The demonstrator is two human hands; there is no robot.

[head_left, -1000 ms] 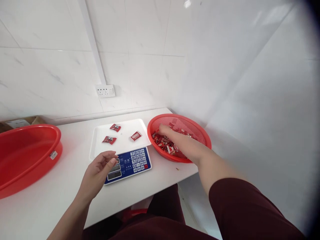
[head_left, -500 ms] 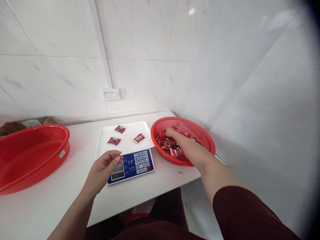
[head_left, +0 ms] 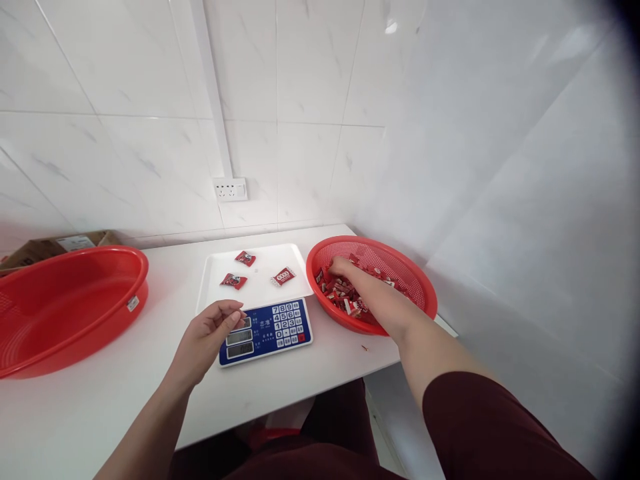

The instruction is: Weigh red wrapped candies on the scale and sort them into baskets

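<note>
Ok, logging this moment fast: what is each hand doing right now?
Left hand: loosely curled beside the scale, holding nothing visible.
Right hand: down among the wrapped candies in the red basket; whether it grips one cannot be told.

White table [head_left: 125, 393], scale w/ tray [head_left: 265, 331], red basin [head_left: 65, 307], red basket [head_left: 423, 290]

White marble-look tiled walls [head_left: 125, 133] meeting in a corner, a wall socket [head_left: 231, 189] beneath a vertical conduit [head_left: 213, 87], white table [head_left: 90, 393] below.
</note>
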